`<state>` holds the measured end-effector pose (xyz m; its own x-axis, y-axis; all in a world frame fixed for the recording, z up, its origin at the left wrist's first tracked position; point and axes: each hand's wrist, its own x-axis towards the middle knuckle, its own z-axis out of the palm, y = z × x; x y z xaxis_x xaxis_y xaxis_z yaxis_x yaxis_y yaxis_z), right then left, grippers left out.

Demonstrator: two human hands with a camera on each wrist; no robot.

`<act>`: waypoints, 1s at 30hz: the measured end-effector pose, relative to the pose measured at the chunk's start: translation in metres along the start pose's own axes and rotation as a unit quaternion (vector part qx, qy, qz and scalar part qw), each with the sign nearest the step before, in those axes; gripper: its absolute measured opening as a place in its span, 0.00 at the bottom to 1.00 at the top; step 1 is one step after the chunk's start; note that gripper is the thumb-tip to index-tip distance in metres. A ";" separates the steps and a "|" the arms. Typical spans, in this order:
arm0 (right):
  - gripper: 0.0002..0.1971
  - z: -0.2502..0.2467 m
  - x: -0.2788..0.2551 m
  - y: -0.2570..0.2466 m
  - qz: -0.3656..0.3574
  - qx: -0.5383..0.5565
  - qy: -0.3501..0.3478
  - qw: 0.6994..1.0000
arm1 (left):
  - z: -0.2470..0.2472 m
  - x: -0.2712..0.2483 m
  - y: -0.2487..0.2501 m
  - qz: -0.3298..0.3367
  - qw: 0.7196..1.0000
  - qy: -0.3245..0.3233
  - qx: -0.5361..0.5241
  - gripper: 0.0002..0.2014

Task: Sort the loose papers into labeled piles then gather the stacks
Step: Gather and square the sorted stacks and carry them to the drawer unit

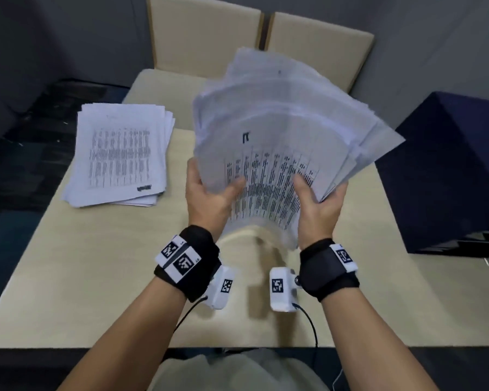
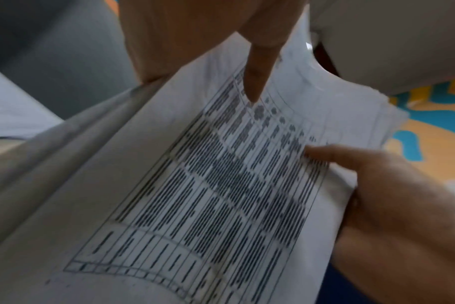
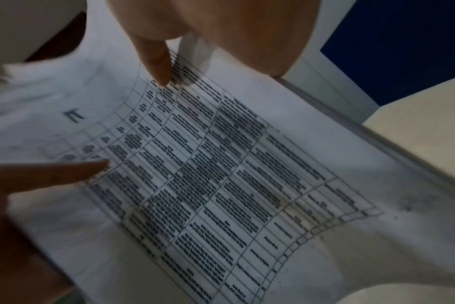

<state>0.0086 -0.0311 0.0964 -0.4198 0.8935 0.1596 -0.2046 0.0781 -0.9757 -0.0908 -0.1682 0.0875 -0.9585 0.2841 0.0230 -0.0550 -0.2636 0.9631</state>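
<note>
**A:** Where are we in the job?

**B:** The counter (image 1: 102, 277) carries one settled pile (image 1: 119, 156), well off to the left of the left hand (image 1: 209, 196) and a little farther away. The big fanned stack (image 1: 283, 136) is up in the air between both hands, bowed, its bottom edge lifted clear of the counter. I'd judge this is the gathering stage: the sheets are being squared up.

**B:** The left hand grips the stack's left edge, thumb on the printed face, fingers behind. The right hand (image 1: 318, 204) does the same on the right edge, thumb across the table of text.

**A:** What does the next move need?

**B:** Probably tapping the bottom edge down on the counter directly below the hands to align the splayed sheets. The top corners fan out to the right, so loose sheets could slip from there.

**A:** Room to work?

**B:** Bare counter below and toward the body. Beyond the fingertips the counter's far edge meets two chair backs (image 1: 316, 46); right of the right hand a dark blue box (image 1: 446, 170) sits near, so swing left, short of the pile.
</note>
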 end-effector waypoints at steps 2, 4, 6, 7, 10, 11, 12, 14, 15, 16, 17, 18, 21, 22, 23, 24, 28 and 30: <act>0.30 -0.013 0.006 0.019 0.036 -0.029 -0.042 0.998 | -0.001 -0.004 -0.010 -0.007 1.000 0.007 0.007 0.33; 0.31 -0.029 0.007 0.041 0.107 -0.065 -0.078 0.989 | 0.001 -0.007 -0.017 -0.030 0.999 -0.002 0.037 0.30; 0.28 -0.042 0.009 0.058 0.160 -0.086 -0.088 0.979 | 0.003 -0.009 -0.022 -0.046 0.996 -0.007 0.077 0.22; 0.28 -0.044 0.013 0.063 0.171 -0.093 -0.092 0.976 | 0.005 -0.008 -0.026 -0.048 0.994 -0.014 0.099 0.18; 0.28 -0.044 0.024 0.068 0.189 -0.090 -0.119 0.971 | 0.009 -0.001 -0.031 -0.058 0.984 -0.026 0.167 0.13; 0.28 -0.045 0.026 0.066 0.191 -0.082 -0.130 0.970 | 0.013 0.001 -0.027 -0.056 0.988 -0.013 0.140 0.14; 0.29 -0.047 0.029 0.067 0.192 -0.081 -0.130 0.969 | 0.018 0.004 -0.023 -0.048 0.993 0.003 0.103 0.15; 0.37 -0.056 0.032 0.067 0.202 -0.118 -0.097 0.967 | 0.026 0.009 -0.015 -0.049 0.998 0.027 0.016 0.11; 0.44 -0.063 0.034 0.069 0.226 -0.134 -0.071 0.962 | 0.025 0.011 -0.014 -0.061 0.997 0.036 -0.037 0.14; 0.50 -0.071 0.037 0.071 0.265 -0.119 -0.067 0.955 | 0.022 0.014 -0.015 -0.085 0.991 0.021 -0.098 0.20; 0.53 -0.078 0.041 0.072 0.318 -0.050 -0.089 0.943 | 0.020 0.015 -0.014 -0.119 0.982 0.001 -0.145 0.25; 0.53 -0.084 0.046 0.070 0.375 0.042 -0.132 0.917 | 0.019 0.014 -0.014 -0.158 0.974 -0.025 -0.161 0.26; 0.36 -0.089 0.066 0.052 0.399 0.190 -0.217 0.870 | 0.016 0.008 -0.018 -0.217 0.960 -0.080 -0.156 0.16; 0.30 -0.088 0.074 0.042 0.361 0.179 -0.213 0.890 | 0.009 0.010 -0.018 -0.212 0.959 -0.069 -0.173 0.12; 0.25 -0.086 0.083 0.029 0.319 0.160 -0.202 0.912 | -0.001 0.013 -0.018 -0.203 0.955 -0.059 -0.208 0.14; 0.21 -0.085 0.091 0.017 0.275 0.130 -0.186 0.934 | -0.011 0.018 -0.016 -0.193 0.954 -0.052 -0.224 0.20; 0.12 -0.081 0.113 -0.012 0.131 0.036 -0.166 0.977 | -0.042 0.048 -0.006 -0.110 0.993 -0.003 -0.043 0.16; 0.09 -0.076 0.116 -0.011 0.097 0.007 -0.174 0.980 | -0.043 0.062 -0.003 -0.081 0.996 -0.019 0.030 0.21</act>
<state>0.0292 0.1052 0.1139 -0.7277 0.6857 0.0156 -0.1022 -0.0859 -0.9910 -0.1627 -0.1898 0.0748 -0.9273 0.3532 -0.1242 -0.1893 -0.1560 0.9694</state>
